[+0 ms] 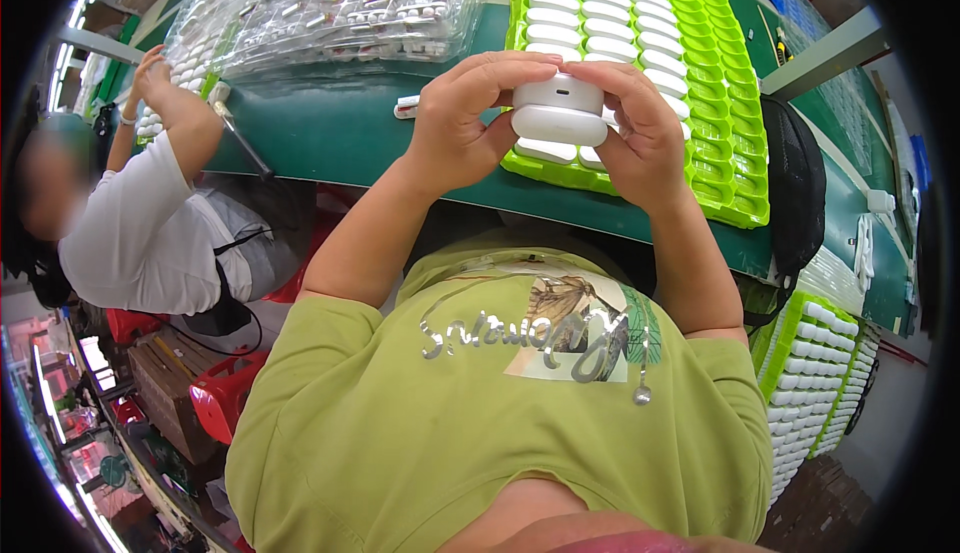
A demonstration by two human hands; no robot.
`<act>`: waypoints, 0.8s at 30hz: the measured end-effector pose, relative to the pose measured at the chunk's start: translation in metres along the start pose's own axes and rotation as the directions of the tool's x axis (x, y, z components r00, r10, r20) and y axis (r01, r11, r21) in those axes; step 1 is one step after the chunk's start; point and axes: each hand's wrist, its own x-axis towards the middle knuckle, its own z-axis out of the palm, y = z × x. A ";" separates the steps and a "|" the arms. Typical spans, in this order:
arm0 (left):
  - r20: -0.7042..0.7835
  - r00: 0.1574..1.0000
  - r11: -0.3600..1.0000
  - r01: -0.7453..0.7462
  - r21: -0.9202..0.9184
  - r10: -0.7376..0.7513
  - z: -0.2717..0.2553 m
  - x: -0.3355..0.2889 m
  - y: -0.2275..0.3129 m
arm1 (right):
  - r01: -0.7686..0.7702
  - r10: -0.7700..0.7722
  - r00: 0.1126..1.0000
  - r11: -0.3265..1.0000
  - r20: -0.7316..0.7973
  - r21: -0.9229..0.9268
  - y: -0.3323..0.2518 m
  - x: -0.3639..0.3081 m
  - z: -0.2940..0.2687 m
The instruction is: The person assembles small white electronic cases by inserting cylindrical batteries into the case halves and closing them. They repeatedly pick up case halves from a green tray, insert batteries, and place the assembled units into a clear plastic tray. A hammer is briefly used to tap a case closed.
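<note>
Between my two hands is a white earbud charging case [558, 111], held up over the near edge of a bright green tray [715, 175]. A small dark port shows on its upper half, and a rounded half sits below. My left hand [462, 118] grips the case's left side, with fingers on top and thumb underneath. On the right side, my right hand [645, 133] pinches it the same way. Rows of similar white cases [553, 39] lie in the tray; its right-hand pockets hold none. A small white-and-red piece [406, 107] rests on the table beside my left hand.
Clear plastic trays [340, 18] with many small parts lie on the green table [300, 113] at the far left. A co-worker's arm [185, 118] reaches over the table there, near a dark-handled tool [245, 138]. A black bag [795, 188] and a metal post [830, 53] stand right.
</note>
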 end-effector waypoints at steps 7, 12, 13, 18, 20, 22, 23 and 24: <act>-0.010 1.000 1.000 0.001 -0.023 -0.001 0.003 -0.001 0.000 | -0.001 0.001 1.000 1.000 -0.007 0.017 0.001 -0.003 -0.001; 0.000 0.999 0.997 0.037 0.062 -0.037 0.003 -0.003 0.000 | 0.012 -0.012 1.000 1.000 -0.003 -0.013 0.003 -0.003 -0.002; 0.005 0.999 0.995 0.033 0.098 -0.034 0.002 -0.001 0.000 | 0.020 -0.020 1.000 0.999 0.004 -0.042 0.002 -0.003 -0.003; -0.021 1.000 0.951 -0.008 0.308 0.016 0.006 0.002 0.003 | 0.155 -0.152 0.988 0.965 0.033 -0.210 -0.001 0.003 -0.002; -0.073 0.997 0.940 0.006 0.340 0.020 0.011 0.000 0.001 | 0.175 -0.174 0.984 0.946 0.026 -0.272 -0.001 0.003 -0.002; -0.084 0.996 0.943 0.019 0.332 0.009 0.013 -0.001 0.003 | 0.152 -0.156 0.988 0.942 0.011 -0.301 -0.003 0.002 -0.001; -0.090 0.996 0.945 0.025 0.326 0.004 0.014 -0.002 0.003 | 0.120 -0.125 0.992 0.947 0.000 -0.299 -0.005 0.001 0.000; -0.074 0.996 0.944 0.067 0.323 -0.045 0.015 -0.002 0.001 | 0.087 -0.094 0.995 0.951 -0.011 -0.297 -0.006 -0.001 0.000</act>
